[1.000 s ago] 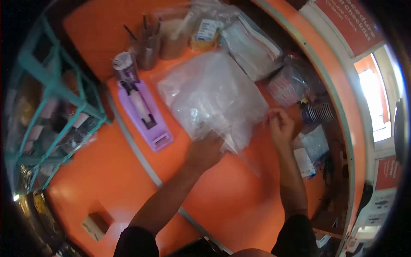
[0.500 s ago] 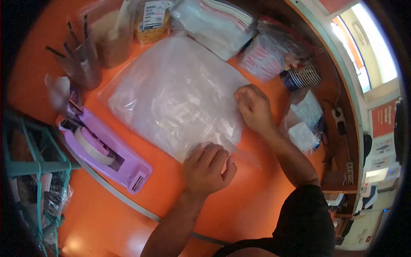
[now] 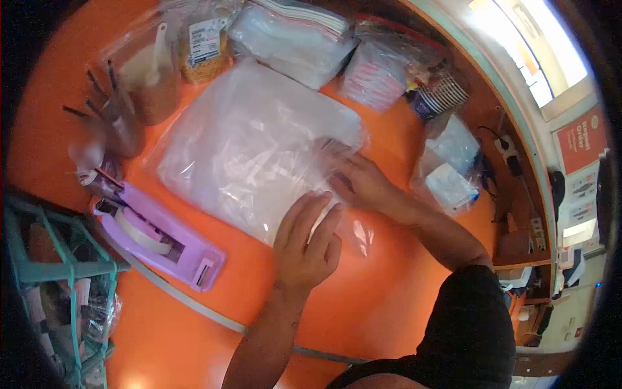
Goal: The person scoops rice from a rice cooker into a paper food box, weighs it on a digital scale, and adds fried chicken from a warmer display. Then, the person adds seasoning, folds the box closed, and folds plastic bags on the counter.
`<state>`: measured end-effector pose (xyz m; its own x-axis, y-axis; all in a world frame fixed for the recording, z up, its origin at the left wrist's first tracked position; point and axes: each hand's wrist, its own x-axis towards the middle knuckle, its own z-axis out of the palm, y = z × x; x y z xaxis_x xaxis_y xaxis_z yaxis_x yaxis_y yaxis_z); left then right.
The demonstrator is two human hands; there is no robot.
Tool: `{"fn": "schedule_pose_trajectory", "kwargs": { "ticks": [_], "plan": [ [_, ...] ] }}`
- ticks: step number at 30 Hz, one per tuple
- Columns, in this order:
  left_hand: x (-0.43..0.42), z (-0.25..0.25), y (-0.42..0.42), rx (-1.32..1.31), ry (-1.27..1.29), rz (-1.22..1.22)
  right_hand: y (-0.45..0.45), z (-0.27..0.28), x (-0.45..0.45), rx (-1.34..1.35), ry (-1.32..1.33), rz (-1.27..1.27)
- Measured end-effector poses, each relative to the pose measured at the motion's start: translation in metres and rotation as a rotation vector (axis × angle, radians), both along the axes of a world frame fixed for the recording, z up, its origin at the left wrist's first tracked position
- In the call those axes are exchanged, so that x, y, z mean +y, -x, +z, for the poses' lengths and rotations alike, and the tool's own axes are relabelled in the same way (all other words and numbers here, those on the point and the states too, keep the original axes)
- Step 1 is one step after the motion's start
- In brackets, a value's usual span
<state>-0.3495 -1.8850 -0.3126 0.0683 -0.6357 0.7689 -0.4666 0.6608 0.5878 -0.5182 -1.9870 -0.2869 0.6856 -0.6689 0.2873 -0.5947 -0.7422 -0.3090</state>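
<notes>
A stack of clear plastic bags (image 3: 220,136), glossy and wrinkled, lies flat on the orange table. My left hand (image 3: 306,243) rests at its near edge, fingers stretched out and touching the plastic. My right hand (image 3: 363,181) is over the right part of the bags, its fingers extended and slightly blurred, with nothing visible held. A loose corner of clear film pokes out to the right of my left fingers. To the left of the bags stands a purple tape dispenser (image 3: 194,249) with a roll of tape in it.
Along the back are a container with a white spoon (image 3: 149,78), a labelled bag of yellow grains (image 3: 206,55), zip bags (image 3: 291,45), pink-striped packets (image 3: 374,78) and stacked cups (image 3: 440,94). Bagged white packets (image 3: 450,181) lie right. A green wire rack (image 3: 71,259) stands left.
My right hand has moved left over the bags, its curled fingers now extended. My left hand's fingers have straightened on the near edge. The camera view has shifted slightly.
</notes>
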Motion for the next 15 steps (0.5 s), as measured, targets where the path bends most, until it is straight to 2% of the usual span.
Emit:
{"fn": "schedule_pose_trajectory", "kwargs": {
  "ticks": [4, 7, 11, 14, 15],
  "plan": [
    [0.004, -0.002, 0.001, -0.056, 0.000, -0.085, -0.010, -0.015, -0.035, -0.006, 0.108, 0.041],
    [0.008, 0.002, 0.004, -0.078, -0.015, -0.098, -0.012, -0.020, -0.050, 0.023, 0.045, 0.146],
    [0.007, 0.001, 0.004, -0.152, -0.031, -0.064, -0.013, -0.017, -0.047, 0.056, 0.097, 0.096],
    [0.005, -0.005, 0.007, -0.135, -0.037, -0.030, -0.009, 0.015, -0.037, 0.073, 0.096, 0.123],
    [0.006, -0.007, 0.008, -0.114, -0.032, -0.028, -0.009, 0.046, -0.029, 0.059, -0.157, -0.059]
  ]
}}
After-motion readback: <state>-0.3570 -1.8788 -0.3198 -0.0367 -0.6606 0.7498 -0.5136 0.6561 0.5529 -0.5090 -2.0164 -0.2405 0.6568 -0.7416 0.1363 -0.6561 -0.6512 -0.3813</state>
